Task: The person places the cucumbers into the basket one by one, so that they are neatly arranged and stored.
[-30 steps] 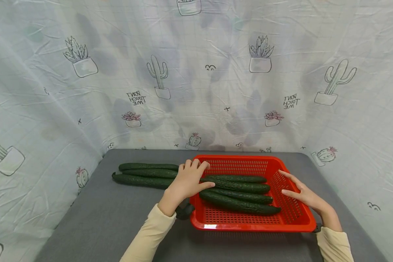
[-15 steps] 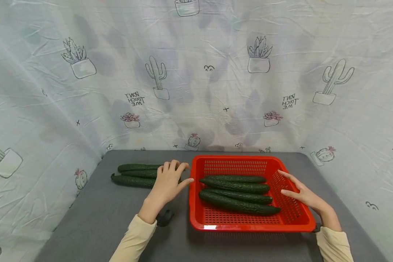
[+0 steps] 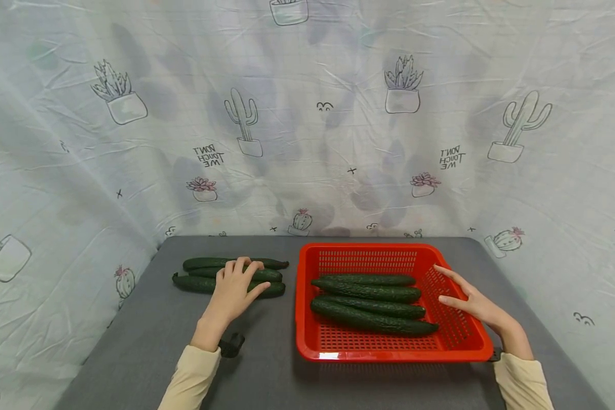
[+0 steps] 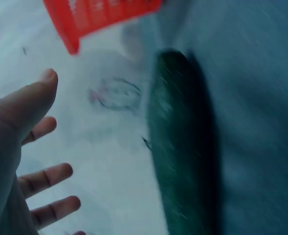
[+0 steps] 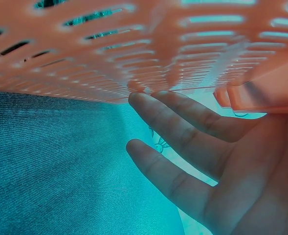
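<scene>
Three long dark green cucumbers lie side by side on the grey table, left of the red plastic basket. Over them is my left hand, thumb and fingers spread, covering part of their middles. In the left wrist view a cucumber lies apart from that hand, and nothing is in its grasp. Several more cucumbers lie lengthwise inside the basket. My right hand holds the basket's right side, with thumb and one finger over the rim. Other fingers extend beneath, against the slotted wall.
The grey table reaches back to a pale curtain printed with potted cacti, which also hangs at both sides. A black strap device sits at my left wrist. Bare table separates the loose cucumbers from the basket.
My left hand has moved left, from over the basket's left rim to above the loose cucumbers. The right hand and the basket have stayed in place.
</scene>
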The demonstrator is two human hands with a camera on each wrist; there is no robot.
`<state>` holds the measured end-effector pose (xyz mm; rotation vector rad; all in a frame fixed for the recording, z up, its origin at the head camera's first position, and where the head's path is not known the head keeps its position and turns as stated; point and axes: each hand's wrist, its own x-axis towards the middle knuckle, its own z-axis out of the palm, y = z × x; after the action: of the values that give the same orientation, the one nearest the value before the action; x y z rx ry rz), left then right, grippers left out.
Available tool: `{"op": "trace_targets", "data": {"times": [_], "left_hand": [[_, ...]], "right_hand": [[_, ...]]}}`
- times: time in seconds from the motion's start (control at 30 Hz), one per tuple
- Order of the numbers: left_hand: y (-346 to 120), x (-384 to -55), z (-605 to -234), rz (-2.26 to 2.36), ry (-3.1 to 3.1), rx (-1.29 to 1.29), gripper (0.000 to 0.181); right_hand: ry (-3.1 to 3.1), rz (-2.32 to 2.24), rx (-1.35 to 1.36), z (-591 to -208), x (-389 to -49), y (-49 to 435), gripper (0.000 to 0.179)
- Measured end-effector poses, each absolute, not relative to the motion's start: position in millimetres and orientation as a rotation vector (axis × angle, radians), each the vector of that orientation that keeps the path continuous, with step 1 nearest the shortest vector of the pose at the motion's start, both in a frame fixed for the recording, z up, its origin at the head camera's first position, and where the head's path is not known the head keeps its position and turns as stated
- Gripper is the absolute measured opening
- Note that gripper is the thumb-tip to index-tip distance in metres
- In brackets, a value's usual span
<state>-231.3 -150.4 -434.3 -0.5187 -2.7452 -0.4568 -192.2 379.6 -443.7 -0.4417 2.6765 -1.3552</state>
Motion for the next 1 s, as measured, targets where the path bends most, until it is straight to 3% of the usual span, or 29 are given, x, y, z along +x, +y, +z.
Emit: {"op": "trace_targets", "data": {"times": [0.57,1.0], "left_hand": [[-207,-243,-478,-0.504,-2.863,-0.402,0.045],[-216,-250,-495,-0.56,-2.915,-0.332,0.053]], "right_hand": [[2.689,-1.351,-0.475,-445,-193,382,0.069],[2.662,-1.341,-0.389,-448,-195,383,0.07]]}}
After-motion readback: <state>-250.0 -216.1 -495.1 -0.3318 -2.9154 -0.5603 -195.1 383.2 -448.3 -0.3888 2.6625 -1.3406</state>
